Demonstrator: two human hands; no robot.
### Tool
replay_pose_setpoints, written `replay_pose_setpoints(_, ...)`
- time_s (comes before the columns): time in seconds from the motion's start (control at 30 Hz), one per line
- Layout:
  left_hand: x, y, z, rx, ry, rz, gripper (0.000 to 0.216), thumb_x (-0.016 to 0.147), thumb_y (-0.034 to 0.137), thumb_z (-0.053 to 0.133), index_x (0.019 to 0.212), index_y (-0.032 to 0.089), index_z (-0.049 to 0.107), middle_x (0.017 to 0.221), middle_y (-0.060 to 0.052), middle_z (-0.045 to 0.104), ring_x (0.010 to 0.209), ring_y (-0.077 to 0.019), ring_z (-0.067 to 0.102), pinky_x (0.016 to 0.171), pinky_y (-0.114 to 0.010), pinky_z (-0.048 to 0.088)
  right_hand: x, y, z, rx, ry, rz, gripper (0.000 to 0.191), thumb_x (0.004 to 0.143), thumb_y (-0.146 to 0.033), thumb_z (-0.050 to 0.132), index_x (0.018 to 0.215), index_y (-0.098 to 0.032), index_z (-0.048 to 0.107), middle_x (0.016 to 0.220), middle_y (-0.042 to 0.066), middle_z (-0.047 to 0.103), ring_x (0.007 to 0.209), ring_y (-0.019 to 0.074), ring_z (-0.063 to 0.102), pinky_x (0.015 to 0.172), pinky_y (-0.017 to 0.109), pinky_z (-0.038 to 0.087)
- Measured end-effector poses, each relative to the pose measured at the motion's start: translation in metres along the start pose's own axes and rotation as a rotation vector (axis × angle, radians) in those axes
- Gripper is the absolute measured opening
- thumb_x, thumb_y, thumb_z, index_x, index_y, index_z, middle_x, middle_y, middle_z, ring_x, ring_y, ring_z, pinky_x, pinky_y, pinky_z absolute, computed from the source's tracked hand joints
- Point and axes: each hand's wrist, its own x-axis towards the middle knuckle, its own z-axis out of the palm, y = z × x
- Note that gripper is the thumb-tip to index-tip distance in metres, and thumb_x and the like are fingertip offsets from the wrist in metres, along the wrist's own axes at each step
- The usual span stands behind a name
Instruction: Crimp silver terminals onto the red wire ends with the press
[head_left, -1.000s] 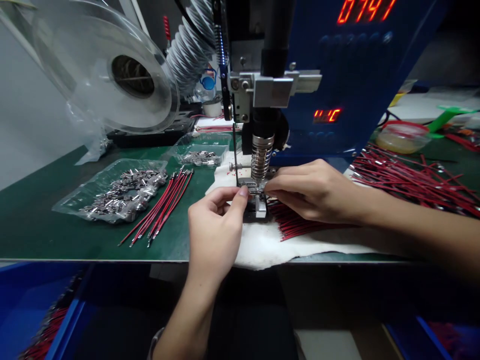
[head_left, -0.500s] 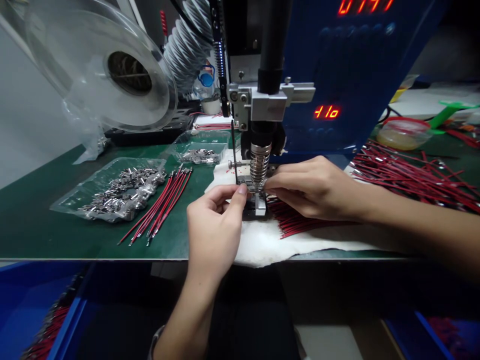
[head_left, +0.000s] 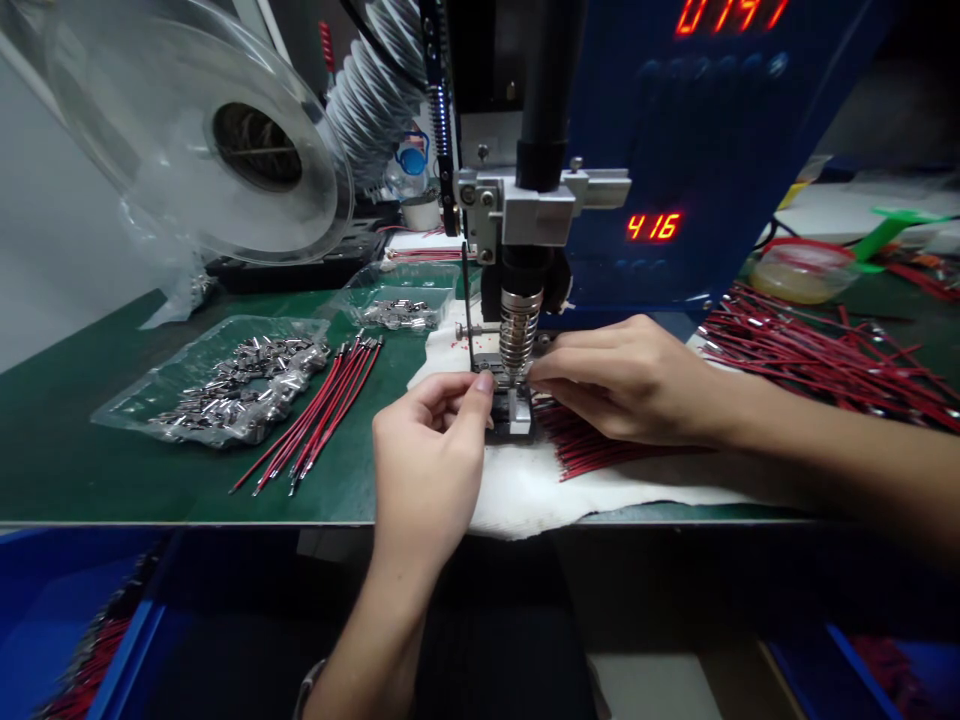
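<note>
My left hand (head_left: pixel 435 440) is closed in a pinch at the left side of a small metal fixture (head_left: pixel 519 412); what its fingers hold is too small to make out. From the right, my right hand (head_left: pixel 622 380) pinches at the same fixture, and its fingertips hide whatever is between them. Directly above the fixture, between both hands, stands the spring-wrapped soldering head (head_left: pixel 519 325) of a bench machine. Red wires (head_left: pixel 592 450) lie under my right hand on a white cloth (head_left: pixel 525 495).
Left of my hands are a bundle of red wires (head_left: pixel 322 425) and a clear tray of metal parts (head_left: pixel 232 400), with a smaller tray (head_left: pixel 401 295) behind. A blue machine housing (head_left: pixel 675 130) rises behind my right hand. More red wires (head_left: pixel 817 360) are heaped at right.
The lower red readout on the blue housing has changed to 416. Both hands stay at the fixture with almost no movement; the view has shifted very slightly.
</note>
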Motion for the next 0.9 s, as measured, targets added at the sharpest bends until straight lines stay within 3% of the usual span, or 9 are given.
replay_pose_setpoints(0.3,0.0004,-0.0014,0.0006,-0.004,-0.004,0.001,0.022,0.079,0.035,0.072,0.080,0.013,0.071,0.068,-0.003,0.065,0.059,-0.0105,0.053,0.054,-0.019,0.040,0.0006,-0.0020,-0.0015,-0.063,0.016,-0.008,0.015,0.093,-0.016,0.050,0.092,-0.013,0.064,0.073,0.002,0.064,0.057,0.0081,0.050,0.052,0.021,0.034)
replay_pose_setpoints(0.63,0.0000,-0.0001,-0.0003,-0.018,-0.014,-0.009,0.023,0.079,0.036,0.072,0.079,0.014,0.070,0.065,-0.001,0.061,0.058,-0.0105,0.049,0.052,-0.020,0.037,-0.0004,-0.0025,0.0017,-0.035,0.091,-0.004,0.014,0.091,-0.018,0.053,0.090,-0.014,0.066,0.075,0.004,0.070,0.063,0.0123,0.063,0.057,0.024,0.047)
replay_pose_setpoints(0.9,-0.0011,-0.0004,-0.0008,-0.022,-0.025,0.012,0.021,0.081,0.035,0.070,0.079,0.014,0.069,0.064,0.000,0.059,0.057,-0.0092,0.047,0.051,-0.020,0.035,-0.0025,-0.0037,-0.0002,-0.093,0.143,-0.025,0.012,0.090,-0.019,0.056,0.087,-0.016,0.067,0.077,0.004,0.072,0.064,0.0132,0.065,0.058,0.026,0.050)
